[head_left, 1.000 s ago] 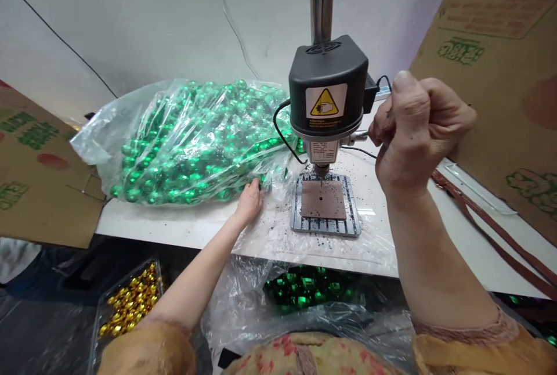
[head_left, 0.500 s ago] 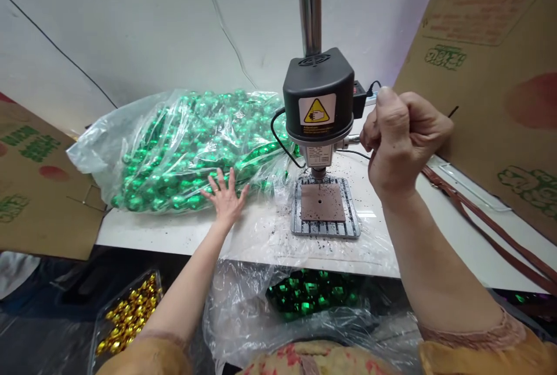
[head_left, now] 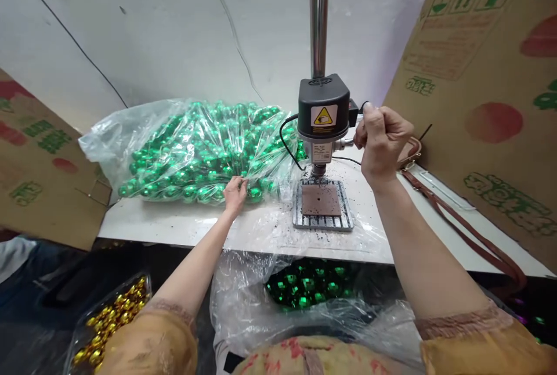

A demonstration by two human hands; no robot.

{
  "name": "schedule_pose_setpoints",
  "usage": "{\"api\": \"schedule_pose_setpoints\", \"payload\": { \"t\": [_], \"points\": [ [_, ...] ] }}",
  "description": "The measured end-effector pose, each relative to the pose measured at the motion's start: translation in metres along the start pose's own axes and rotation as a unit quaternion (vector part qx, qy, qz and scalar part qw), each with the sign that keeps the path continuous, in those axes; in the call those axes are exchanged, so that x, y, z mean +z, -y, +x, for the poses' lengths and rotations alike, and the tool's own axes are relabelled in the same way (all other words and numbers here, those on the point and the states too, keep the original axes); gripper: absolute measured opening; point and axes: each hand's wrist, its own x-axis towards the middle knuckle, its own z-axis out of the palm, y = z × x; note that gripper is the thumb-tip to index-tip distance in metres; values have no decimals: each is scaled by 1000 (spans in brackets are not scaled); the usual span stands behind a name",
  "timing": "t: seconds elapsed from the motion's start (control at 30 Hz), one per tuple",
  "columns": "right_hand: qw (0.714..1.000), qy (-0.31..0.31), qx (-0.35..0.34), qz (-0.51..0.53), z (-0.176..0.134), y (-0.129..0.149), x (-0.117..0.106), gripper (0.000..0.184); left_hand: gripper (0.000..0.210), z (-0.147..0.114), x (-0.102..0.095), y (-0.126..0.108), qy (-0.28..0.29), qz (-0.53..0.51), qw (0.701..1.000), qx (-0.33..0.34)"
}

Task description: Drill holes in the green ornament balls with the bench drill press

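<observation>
My left hand (head_left: 235,194) pinches the front of a clear plastic bag (head_left: 108,134); the film is drawn into folds at my fingertips. Shiny green beads (head_left: 204,157) fill the bag. My right hand (head_left: 383,143) is wrapped around the feed handle (head_left: 347,143) on the right side of a small black drill press (head_left: 322,102), and hides most of that handle. Below the chuck (head_left: 318,169), a brown board (head_left: 321,199) with a small dark hole lies on the slotted metal base (head_left: 298,221). Dark shavings are scattered over board and base.
Cardboard boxes stand left (head_left: 47,172) and right (head_left: 491,90). A brown strap (head_left: 461,218) lies on the white table (head_left: 174,230) at right. Another plastic bag (head_left: 239,299) with dark green faceted beads (head_left: 304,285) sits below the table edge. Gold beads (head_left: 115,317) fill a clear container at lower left.
My left hand, earlier spread flat against the bag, has closed on its film. My right hand stays closed at the handle. The view has shifted, showing more of the drill column.
</observation>
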Motion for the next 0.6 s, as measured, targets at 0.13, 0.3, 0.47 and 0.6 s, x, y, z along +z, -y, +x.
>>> {"api": "schedule_pose_setpoints", "payload": {
  "t": [0.13, 0.3, 0.47, 0.6],
  "points": [
    [1000, -2, 20, 9, 1, 0, 0, 55, 22, 0, -8, -11, -6, 0, 1000, -18],
    [999, -5, 42, 8, 1, 1, 1, 56, 57, 9, -12, -40, 5, -2, 998, 62],
    [998, -1, 55, 3, 2, 1, 0, 58, 29, 13, -1, -63, 80, -38, 995, 47],
    [998, 0, 60, 6, 2, 2, 0, 61, 17, 20, -1, -61, 52, -92, 994, 23]
  ]
}}
